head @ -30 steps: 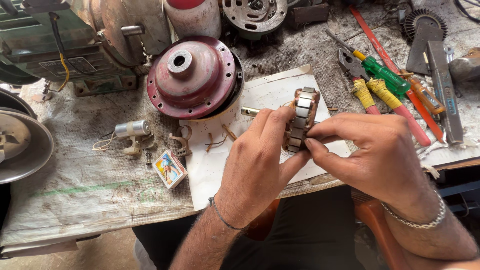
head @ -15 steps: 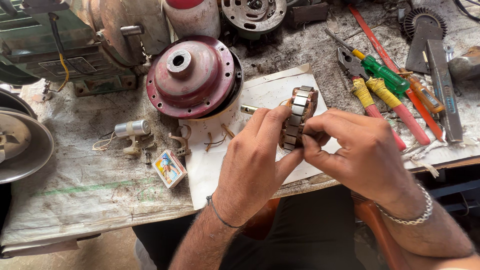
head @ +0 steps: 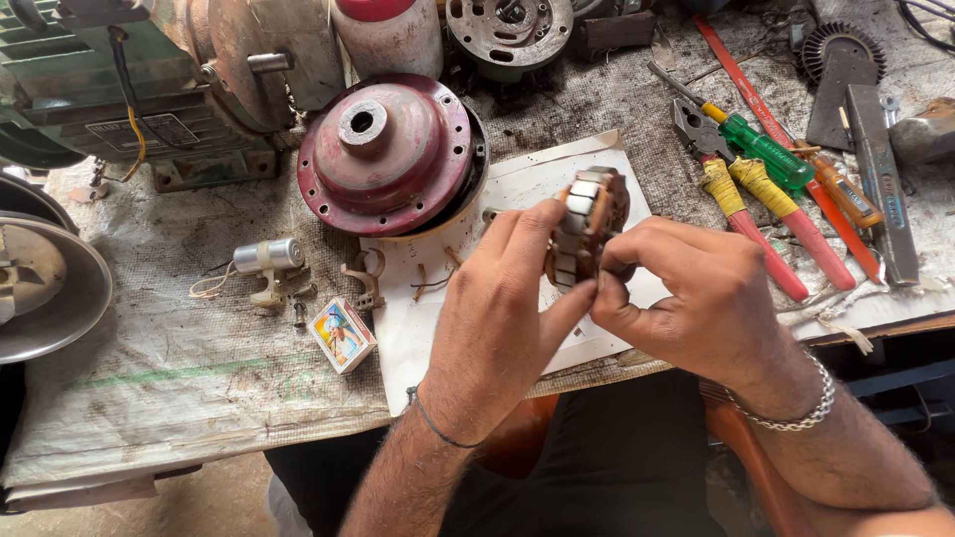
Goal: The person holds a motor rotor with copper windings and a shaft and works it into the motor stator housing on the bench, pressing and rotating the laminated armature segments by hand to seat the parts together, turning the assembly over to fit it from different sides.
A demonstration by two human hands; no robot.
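Wide view down onto the bench (head: pixel 179 368), draped in a grubby grey cloth. Biggest thing here is the green motor body (head: pixel 129 89) at the far left corner, and just beside it sits the round red end cover (head: pixel 388 154), hub hole facing up, its edge overlapping a white sheet of paper (head: pixel 597 338). Out at the left edge — a shallow metal bowl (head: pixel 45 288). To the right lie pliers (head: pixel 741 204) with yellow-and-red grips, a green-handled screwdriver (head: pixel 761 149) touching them. Now the action: the left hand (head: pixel 497 328) and the right hand (head: pixel 696 303) meet above the paper, both sets of fingers clenched around a small slotted metal rotor core (head: pixel 587 224), lifted off the bench and tilted on edge — the left thumb presses its near side. Smaller bits: a silver capacitor (head: pixel 267 256), then a little printed matchbox (head: pixel 341 334) near the front edge.
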